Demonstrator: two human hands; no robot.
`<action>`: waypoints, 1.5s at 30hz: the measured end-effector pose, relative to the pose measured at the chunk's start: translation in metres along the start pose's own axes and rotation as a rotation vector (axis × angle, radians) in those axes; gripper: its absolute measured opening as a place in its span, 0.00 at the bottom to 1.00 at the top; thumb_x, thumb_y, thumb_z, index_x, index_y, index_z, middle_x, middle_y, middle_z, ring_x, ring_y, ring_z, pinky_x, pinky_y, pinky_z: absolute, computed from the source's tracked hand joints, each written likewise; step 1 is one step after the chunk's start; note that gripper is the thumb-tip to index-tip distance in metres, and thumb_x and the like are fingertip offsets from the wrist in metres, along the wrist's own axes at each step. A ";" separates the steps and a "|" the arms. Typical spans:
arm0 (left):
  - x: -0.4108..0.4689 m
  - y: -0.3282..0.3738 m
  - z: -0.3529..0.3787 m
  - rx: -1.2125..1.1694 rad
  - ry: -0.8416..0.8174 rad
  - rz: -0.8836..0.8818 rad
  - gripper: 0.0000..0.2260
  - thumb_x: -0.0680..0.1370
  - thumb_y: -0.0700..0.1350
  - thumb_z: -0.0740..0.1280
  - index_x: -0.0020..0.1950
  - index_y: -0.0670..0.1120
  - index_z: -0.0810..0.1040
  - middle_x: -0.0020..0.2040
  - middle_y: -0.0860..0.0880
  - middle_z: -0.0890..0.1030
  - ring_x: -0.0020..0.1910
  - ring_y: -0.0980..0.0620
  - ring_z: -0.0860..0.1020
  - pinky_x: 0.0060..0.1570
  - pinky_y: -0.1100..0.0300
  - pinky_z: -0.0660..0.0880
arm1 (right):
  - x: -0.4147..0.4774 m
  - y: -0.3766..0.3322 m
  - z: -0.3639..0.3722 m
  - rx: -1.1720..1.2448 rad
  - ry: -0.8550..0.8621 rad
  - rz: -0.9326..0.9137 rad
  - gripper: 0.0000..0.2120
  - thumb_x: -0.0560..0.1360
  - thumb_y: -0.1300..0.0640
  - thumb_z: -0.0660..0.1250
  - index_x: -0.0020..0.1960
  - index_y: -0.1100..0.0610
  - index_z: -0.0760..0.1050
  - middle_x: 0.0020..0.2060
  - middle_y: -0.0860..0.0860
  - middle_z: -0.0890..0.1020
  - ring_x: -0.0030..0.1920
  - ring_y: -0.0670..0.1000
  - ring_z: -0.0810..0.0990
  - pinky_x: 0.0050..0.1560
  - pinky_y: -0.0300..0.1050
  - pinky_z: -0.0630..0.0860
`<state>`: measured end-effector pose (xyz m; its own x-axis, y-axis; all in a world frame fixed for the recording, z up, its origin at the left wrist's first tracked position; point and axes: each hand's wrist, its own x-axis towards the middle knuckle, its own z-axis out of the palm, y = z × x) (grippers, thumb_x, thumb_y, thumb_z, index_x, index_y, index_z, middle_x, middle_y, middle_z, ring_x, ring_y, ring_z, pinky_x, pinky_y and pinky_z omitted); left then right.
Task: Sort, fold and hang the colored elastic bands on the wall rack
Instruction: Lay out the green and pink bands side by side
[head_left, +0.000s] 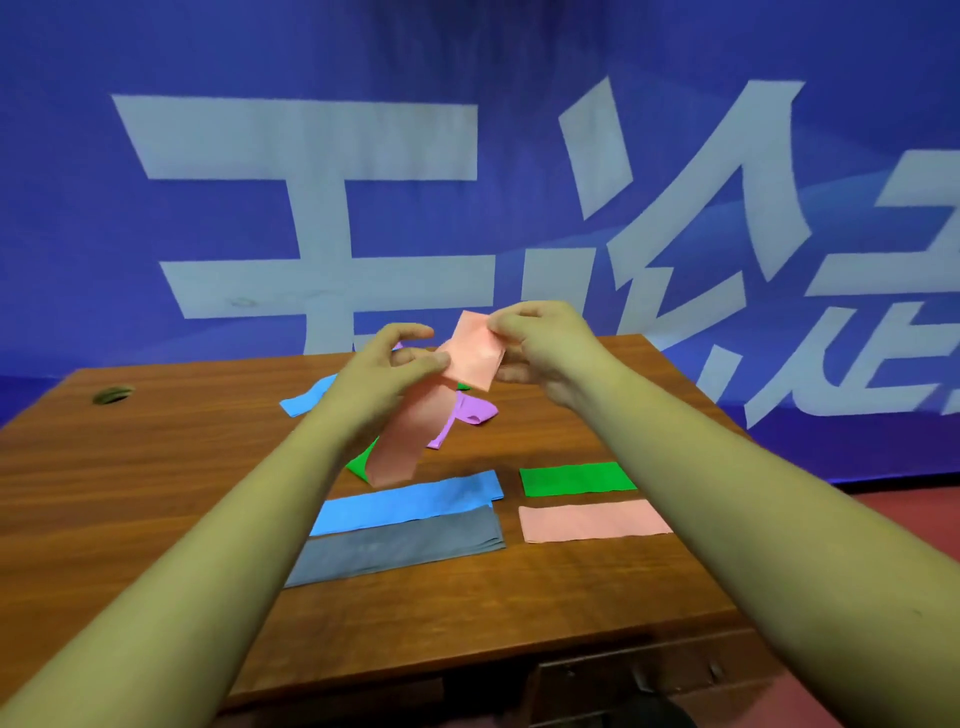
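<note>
Both hands hold a pink elastic band in the air above the wooden table. My right hand pinches its upper end. My left hand grips it lower down, and the rest of the band hangs to the table. Behind it lies a loose heap: a purple band, a blue band and a green band, partly hidden. Nearer to me lie folded bands: blue, grey, green and pink.
A blue banner with large white characters stands right behind the table. A round cable hole sits at the table's far left. A red floor shows past the table's right edge. No wall rack is in view.
</note>
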<state>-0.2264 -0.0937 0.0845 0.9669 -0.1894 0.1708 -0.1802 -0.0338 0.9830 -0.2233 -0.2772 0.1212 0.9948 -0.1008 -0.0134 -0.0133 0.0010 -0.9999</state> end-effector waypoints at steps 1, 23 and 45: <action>-0.003 0.001 0.001 0.015 -0.039 -0.027 0.14 0.77 0.44 0.71 0.62 0.49 0.77 0.45 0.50 0.84 0.43 0.52 0.81 0.45 0.60 0.76 | -0.003 -0.001 -0.002 0.003 -0.006 0.009 0.03 0.77 0.64 0.65 0.47 0.61 0.78 0.44 0.60 0.82 0.43 0.57 0.84 0.40 0.52 0.83; -0.023 -0.019 -0.004 0.274 -0.049 0.158 0.17 0.72 0.45 0.76 0.55 0.58 0.74 0.45 0.47 0.80 0.47 0.47 0.83 0.48 0.55 0.79 | -0.034 0.001 -0.014 0.117 -0.030 0.237 0.04 0.75 0.65 0.67 0.49 0.60 0.76 0.39 0.55 0.82 0.40 0.52 0.80 0.43 0.47 0.77; -0.025 0.004 0.013 0.179 0.024 0.239 0.09 0.77 0.52 0.69 0.46 0.46 0.81 0.39 0.45 0.80 0.38 0.53 0.76 0.40 0.56 0.73 | -0.046 -0.008 -0.019 0.187 -0.318 0.286 0.06 0.75 0.59 0.71 0.49 0.60 0.77 0.37 0.56 0.82 0.39 0.54 0.81 0.45 0.48 0.79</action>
<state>-0.2532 -0.1020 0.0829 0.8969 -0.1898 0.3994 -0.4301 -0.1644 0.8877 -0.2705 -0.2914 0.1295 0.9358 0.2395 -0.2588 -0.3023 0.1669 -0.9385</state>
